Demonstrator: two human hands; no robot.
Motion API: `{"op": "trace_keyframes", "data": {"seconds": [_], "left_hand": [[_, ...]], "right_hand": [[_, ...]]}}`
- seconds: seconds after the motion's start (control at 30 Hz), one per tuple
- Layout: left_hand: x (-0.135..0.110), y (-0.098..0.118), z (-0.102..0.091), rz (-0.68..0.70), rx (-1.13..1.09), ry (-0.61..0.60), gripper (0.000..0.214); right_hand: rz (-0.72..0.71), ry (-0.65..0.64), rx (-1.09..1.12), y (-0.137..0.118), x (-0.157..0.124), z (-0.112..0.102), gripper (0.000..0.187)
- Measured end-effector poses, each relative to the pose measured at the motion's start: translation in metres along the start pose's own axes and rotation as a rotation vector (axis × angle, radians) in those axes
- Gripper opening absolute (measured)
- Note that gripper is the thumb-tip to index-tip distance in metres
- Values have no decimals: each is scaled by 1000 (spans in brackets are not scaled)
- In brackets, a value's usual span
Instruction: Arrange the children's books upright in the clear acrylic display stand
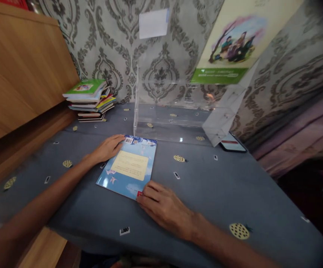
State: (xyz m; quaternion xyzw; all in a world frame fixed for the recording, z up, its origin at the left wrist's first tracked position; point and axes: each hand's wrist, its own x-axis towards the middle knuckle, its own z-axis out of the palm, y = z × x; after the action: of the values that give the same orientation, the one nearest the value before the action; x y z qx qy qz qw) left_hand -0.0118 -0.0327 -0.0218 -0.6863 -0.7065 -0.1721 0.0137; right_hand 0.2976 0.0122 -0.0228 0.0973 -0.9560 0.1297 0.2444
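A light-blue book (127, 186) with a pale yellow text panel lies flat, slightly turned, on the table's cloth. At its far left corner rests my left hand (109, 147), fingers stretched out with the tips at the book's edge; its thumb is mostly hidden. My right hand (164, 204) is closed at the near right corner, with curled fingers on the book beside a small red mark. The undersides of those fingers are out of sight.
A clear acrylic stand (164, 128) stands behind the book, with a green-and-cream book (219, 76) high at its right. Several stacked books (87, 89) sit at the back left beside a wooden cabinet (24, 70). A phone (232, 143) lies by the stand on the grey-blue tablecloth (206, 186).
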Motion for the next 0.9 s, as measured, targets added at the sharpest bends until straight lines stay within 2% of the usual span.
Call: {"op": "trace_keyframes", "data": {"seconds": [0.13,0.27,0.43,0.6,0.73,0.83,0.9], "left_hand": [[11,-6,9,6,-14,25,48],[0,-7,8,24,-41,32,46],[-41,6,-9,70,-45,23,42],[-101,37,-27,129,37,11,40],[-142,57,-32,141,72,77,41],[-158,65,-36,145,68,117,42],[-160,68,-39,130,61,121,40]], "right_hand": [[14,-24,27,0,0,-2,21],[27,-16,71,1,0,-2,24],[14,-6,115,2,0,-3,28],[29,16,131,2,1,-2,23],[34,29,150,1,3,-1,23],[37,33,170,0,3,-2,23],[28,35,180,1,3,-5,22]]}}
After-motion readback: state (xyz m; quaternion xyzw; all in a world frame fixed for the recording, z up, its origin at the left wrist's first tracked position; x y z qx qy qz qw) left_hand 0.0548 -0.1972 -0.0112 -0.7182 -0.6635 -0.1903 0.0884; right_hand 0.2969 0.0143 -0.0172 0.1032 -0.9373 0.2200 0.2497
